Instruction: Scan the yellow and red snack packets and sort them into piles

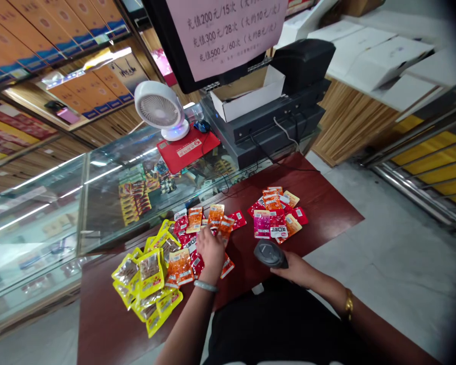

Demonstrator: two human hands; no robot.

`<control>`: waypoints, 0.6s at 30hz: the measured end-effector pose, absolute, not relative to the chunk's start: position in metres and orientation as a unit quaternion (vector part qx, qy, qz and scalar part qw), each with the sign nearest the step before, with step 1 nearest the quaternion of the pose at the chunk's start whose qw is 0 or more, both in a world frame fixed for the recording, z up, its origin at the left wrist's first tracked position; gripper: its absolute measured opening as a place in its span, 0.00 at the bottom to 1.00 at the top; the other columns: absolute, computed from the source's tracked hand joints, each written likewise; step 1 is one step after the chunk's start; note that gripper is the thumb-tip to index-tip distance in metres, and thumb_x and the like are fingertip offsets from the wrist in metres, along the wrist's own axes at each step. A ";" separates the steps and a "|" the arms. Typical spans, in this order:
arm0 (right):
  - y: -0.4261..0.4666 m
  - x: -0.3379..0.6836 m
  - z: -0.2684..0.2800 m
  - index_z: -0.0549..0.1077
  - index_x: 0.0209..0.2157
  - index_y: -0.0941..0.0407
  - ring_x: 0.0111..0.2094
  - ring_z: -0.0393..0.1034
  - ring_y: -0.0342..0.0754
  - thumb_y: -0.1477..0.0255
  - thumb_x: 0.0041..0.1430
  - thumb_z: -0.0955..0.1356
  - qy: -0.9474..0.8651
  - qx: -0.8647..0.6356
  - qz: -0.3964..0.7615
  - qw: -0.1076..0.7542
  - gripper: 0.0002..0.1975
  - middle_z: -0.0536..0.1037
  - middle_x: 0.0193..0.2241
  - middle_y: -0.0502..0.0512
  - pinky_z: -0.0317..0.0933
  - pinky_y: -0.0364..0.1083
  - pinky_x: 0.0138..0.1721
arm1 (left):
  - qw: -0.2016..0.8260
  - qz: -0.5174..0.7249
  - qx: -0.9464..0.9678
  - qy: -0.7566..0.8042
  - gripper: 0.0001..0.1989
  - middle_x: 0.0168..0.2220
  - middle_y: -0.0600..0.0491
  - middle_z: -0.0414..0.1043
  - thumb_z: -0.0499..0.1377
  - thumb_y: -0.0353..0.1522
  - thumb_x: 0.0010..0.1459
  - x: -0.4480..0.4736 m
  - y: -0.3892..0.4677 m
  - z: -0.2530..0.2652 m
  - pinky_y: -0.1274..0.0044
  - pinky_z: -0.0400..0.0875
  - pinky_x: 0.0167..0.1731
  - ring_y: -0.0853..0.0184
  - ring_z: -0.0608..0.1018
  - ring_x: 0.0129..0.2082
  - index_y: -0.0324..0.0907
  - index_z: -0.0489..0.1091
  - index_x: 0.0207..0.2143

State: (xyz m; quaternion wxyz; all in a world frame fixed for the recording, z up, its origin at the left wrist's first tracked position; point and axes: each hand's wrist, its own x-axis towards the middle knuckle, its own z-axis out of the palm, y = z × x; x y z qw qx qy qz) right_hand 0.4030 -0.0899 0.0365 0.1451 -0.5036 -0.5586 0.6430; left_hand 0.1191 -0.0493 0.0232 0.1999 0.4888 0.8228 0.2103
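My right hand (pixel 298 270) is wrapped round a dark grey barcode scanner (pixel 270 253) near the front edge of the dark red tabletop (pixel 243 258). Over the middle pile of red and orange snack packets (pixel 180 268), my left hand (pixel 210 249) pinches an orange snack packet (pixel 226 226) by its lower edge, as far as the slight blur shows. Left of that pile lies a heap of yellow snack packets (pixel 150 272) with clear windows. A separate small pile of pink, red and orange packets (pixel 277 218) lies beyond the scanner.
Behind the tabletop is a glass display counter (pixel 106 192). On it stand a white fan (pixel 159 107), a red mouse pad (pixel 188 148), a mouse (pixel 201 126), and dark cash-register equipment (pixel 266 124) with cables. A monitor carries a pink price sheet (pixel 228 35). Metal rails (pixel 421 172) stand at right.
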 end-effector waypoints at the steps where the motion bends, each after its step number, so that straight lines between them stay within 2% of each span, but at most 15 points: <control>1: -0.090 0.403 0.036 0.75 0.50 0.57 0.48 0.76 0.60 0.63 0.52 0.74 -0.553 -0.510 0.643 0.146 0.24 0.82 0.46 0.58 0.67 0.56 0.53 | 0.142 0.193 0.515 0.823 0.19 0.52 0.41 0.70 0.55 0.34 0.60 0.116 -0.046 0.029 0.62 0.61 0.56 0.52 0.69 0.55 0.40 0.67 0.53; 3: -0.092 0.405 0.034 0.76 0.49 0.57 0.46 0.77 0.60 0.62 0.51 0.74 -0.544 -0.523 0.639 0.148 0.24 0.83 0.44 0.58 0.68 0.56 0.51 | 0.118 0.162 0.577 0.792 0.19 0.55 0.41 0.68 0.55 0.36 0.61 0.123 -0.035 0.034 0.62 0.58 0.58 0.52 0.67 0.58 0.40 0.67 0.54; 6: -0.097 0.411 0.030 0.76 0.48 0.57 0.46 0.77 0.61 0.62 0.50 0.74 -0.538 -0.533 0.633 0.159 0.23 0.83 0.44 0.58 0.68 0.57 0.50 | 0.204 0.106 0.653 0.721 0.17 0.50 0.43 0.72 0.57 0.40 0.61 0.163 -0.018 0.023 0.66 0.62 0.55 0.55 0.71 0.52 0.42 0.70 0.49; 8: -0.101 0.416 0.028 0.76 0.48 0.57 0.46 0.77 0.61 0.62 0.51 0.74 -0.535 -0.531 0.635 0.170 0.24 0.83 0.44 0.58 0.69 0.57 0.51 | 0.235 0.066 0.655 0.715 0.22 0.50 0.43 0.72 0.60 0.45 0.57 0.197 -0.011 0.010 0.66 0.62 0.54 0.54 0.71 0.52 0.42 0.70 0.50; 10: -0.105 0.422 0.028 0.75 0.50 0.57 0.48 0.76 0.61 0.61 0.53 0.73 -0.524 -0.528 0.642 0.187 0.25 0.82 0.46 0.58 0.68 0.57 0.52 | 0.233 0.032 0.635 0.736 0.31 0.52 0.40 0.70 0.64 0.50 0.51 0.226 -0.007 0.000 0.63 0.61 0.54 0.50 0.69 0.54 0.40 0.67 0.51; 12: -0.108 0.427 0.029 0.73 0.53 0.56 0.50 0.75 0.61 0.60 0.53 0.73 -0.509 -0.535 0.642 0.207 0.27 0.81 0.49 0.58 0.67 0.57 0.54 | 0.218 0.011 0.623 0.751 0.34 0.54 0.38 0.68 0.65 0.51 0.48 0.243 -0.006 -0.007 0.63 0.61 0.53 0.48 0.68 0.56 0.39 0.66 0.51; 15: -0.108 0.432 0.032 0.71 0.55 0.55 0.52 0.74 0.61 0.60 0.52 0.74 -0.498 -0.556 0.628 0.220 0.30 0.79 0.51 0.58 0.66 0.58 0.56 | 0.216 0.000 0.629 0.747 0.28 0.51 0.39 0.71 0.65 0.47 0.51 0.245 -0.007 -0.008 0.64 0.62 0.52 0.50 0.70 0.55 0.39 0.66 0.47; 18: -0.102 0.431 0.036 0.73 0.53 0.56 0.51 0.75 0.61 0.60 0.52 0.74 -0.500 -0.574 0.610 0.222 0.28 0.81 0.48 0.58 0.67 0.57 0.54 | 0.276 -0.006 0.612 0.741 0.22 0.43 0.42 0.76 0.64 0.41 0.55 0.231 -0.009 -0.003 0.68 0.64 0.47 0.54 0.76 0.48 0.39 0.64 0.48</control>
